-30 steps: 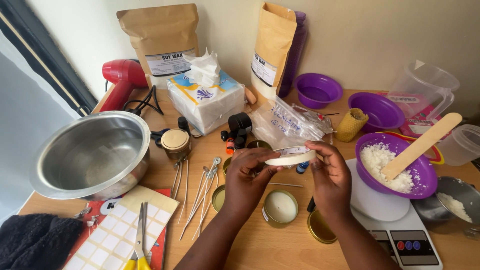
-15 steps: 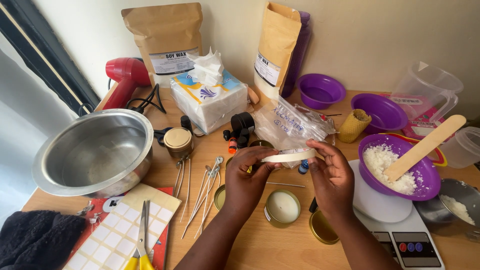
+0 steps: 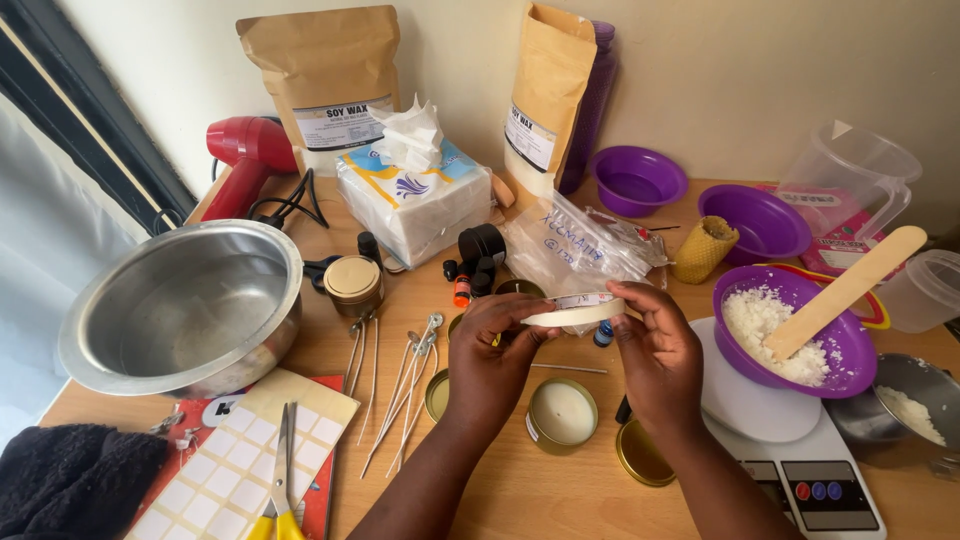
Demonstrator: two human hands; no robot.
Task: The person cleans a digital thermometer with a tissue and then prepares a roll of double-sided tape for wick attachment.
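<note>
Both hands hold a flat white roll of tape [image 3: 577,311] above the wooden table [image 3: 560,500]. My left hand [image 3: 495,355] pinches its left edge and my right hand [image 3: 655,355] grips its right side. Below the hands a small gold tin filled with white wax [image 3: 562,414] sits open, with a gold lid [image 3: 643,455] to its right. Several metal-based wicks [image 3: 405,385] lie to the left of my left hand.
A steel bowl [image 3: 180,305] stands at left, with scissors [image 3: 283,470] on a sticker sheet in front of it. A purple bowl of wax flakes with a wooden stick [image 3: 800,330] rests on a scale [image 3: 790,470] at right. Wax bags, a tissue box [image 3: 415,195] and a red heat gun [image 3: 245,165] line the back.
Both hands have stayed together over the table and turned the tape roll slightly between the fingers. Nothing else has moved.
</note>
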